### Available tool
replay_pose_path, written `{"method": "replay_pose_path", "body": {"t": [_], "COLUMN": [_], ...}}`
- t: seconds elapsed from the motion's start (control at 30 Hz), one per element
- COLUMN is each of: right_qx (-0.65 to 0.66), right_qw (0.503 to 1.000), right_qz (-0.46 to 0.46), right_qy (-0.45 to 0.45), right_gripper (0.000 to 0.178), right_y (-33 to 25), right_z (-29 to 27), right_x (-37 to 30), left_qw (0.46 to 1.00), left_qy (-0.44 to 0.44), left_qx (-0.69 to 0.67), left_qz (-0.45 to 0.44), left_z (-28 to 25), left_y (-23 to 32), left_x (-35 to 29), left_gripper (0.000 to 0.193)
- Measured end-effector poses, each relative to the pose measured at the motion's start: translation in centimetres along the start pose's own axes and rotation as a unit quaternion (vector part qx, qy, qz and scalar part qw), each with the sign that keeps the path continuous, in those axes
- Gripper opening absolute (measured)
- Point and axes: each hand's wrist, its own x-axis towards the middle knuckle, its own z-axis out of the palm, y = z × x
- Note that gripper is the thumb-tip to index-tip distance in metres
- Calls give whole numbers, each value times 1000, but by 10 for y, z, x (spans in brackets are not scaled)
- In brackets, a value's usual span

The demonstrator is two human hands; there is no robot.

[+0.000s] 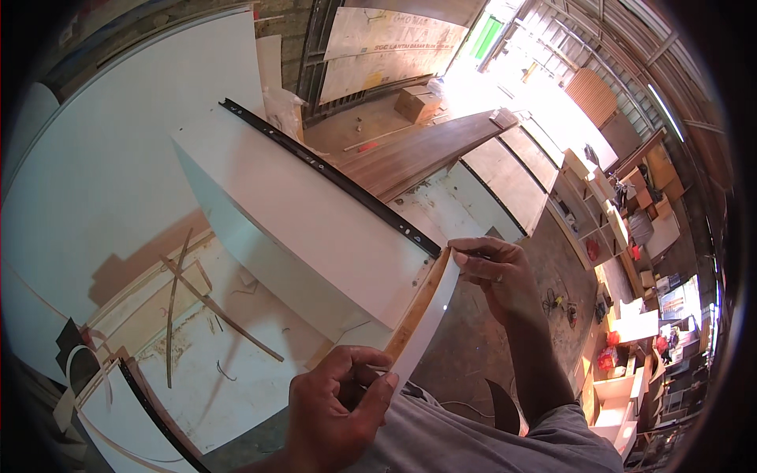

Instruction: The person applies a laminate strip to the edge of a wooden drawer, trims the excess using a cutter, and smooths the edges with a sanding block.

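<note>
Left hand [339, 406] and right hand [497, 276] each pinch the white edging strip [428, 323] along the end edge of the white panel [315, 229]. Uneven tension could skew it.

White panel [252, 374] — crossed brown strips [178, 272] atop

At lower centre, a strip [426, 331] is spanning left hand [341, 400] to right hand [498, 276], below a rail [325, 168] lining a board [315, 229].

a brown box [418, 104] sits on the floor [385, 126] — something green [488, 38] beyond.
</note>
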Motion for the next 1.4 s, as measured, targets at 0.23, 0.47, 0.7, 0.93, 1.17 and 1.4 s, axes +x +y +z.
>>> {"method": "replay_pose_path", "body": {"t": [0.23, 0.47, 0.7, 0.93, 1.17, 1.4], "right_qx": [-32, -48, -60, -55, -58, -152], "right_qw": [999, 999, 998, 998, 998, 980], "right_qz": [-12, -18, -11, -3, -13, -88], "right_qy": [0, -3, 7, -3, -34, -97], "right_gripper": [23, 23, 21, 22, 24, 31], "right_y": [-2, 0, -3, -1, -2, 0], "right_z": [2, 3, 4, 3, 1, -19], "right_x": [3, 8, 7, 10, 14, 27], "left_qw": [999, 998, 998, 998, 998, 997], "left_qy": [-6, -17, -21, -5, 0, 23], "left_qx": [-27, -38, -37, -41, -19, 0], "left_qz": [-47, -49, -47, -54, -63, -73], "left_z": [-3, -7, -8, -6, -10, -3], "left_y": [4, -5, -10, -5, -2, -1], "left_x": [6, 8, 9, 9, 8, 6], "left_gripper": [21, 20, 18, 19, 25, 23]}}
